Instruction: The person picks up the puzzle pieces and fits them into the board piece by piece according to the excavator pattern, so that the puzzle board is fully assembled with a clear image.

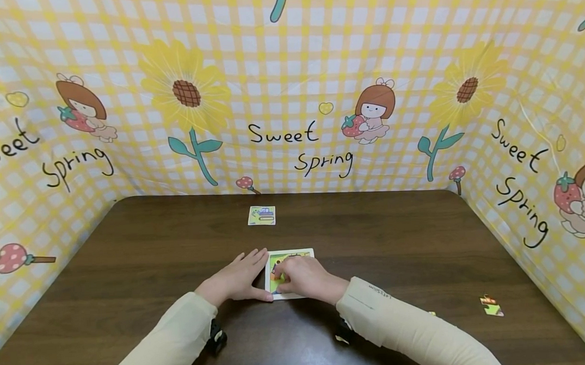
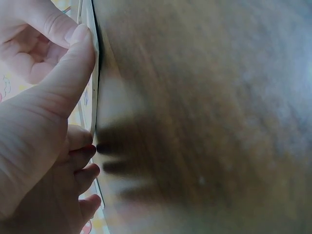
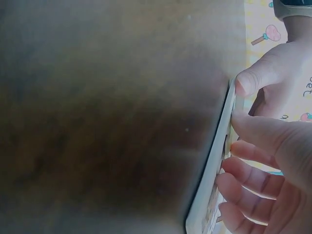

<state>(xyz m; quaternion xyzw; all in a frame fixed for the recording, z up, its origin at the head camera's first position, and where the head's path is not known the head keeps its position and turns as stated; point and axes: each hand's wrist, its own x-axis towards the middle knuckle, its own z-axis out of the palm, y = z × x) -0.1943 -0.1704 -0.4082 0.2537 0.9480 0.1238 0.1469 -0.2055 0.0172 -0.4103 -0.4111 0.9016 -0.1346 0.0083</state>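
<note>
A small jigsaw puzzle board (image 1: 292, 297) with a white frame and a green-yellow picture lies flat on the table in the head view. Along its left edge rests my left hand (image 1: 240, 277), fingers extended, thumb touching the near left corner. My right hand (image 1: 304, 277) lies over the picture with fingers bent, thumb and forefinger at its left part. In the right wrist view, the right thumb (image 3: 256, 129) and fingertips touch the board's face. Whether a puzzle piece is pinched between them cannot be made out. The hand covers much of the picture.
A loose puzzle piece (image 1: 491, 305) lies at the right of the brown table (image 1: 372, 222). Another piece (image 1: 433, 313) peeks out beyond the right sleeve. Toward the back lies a small picture card (image 1: 262, 215). Checkered cloth (image 1: 287, 68) walls in the back and sides.
</note>
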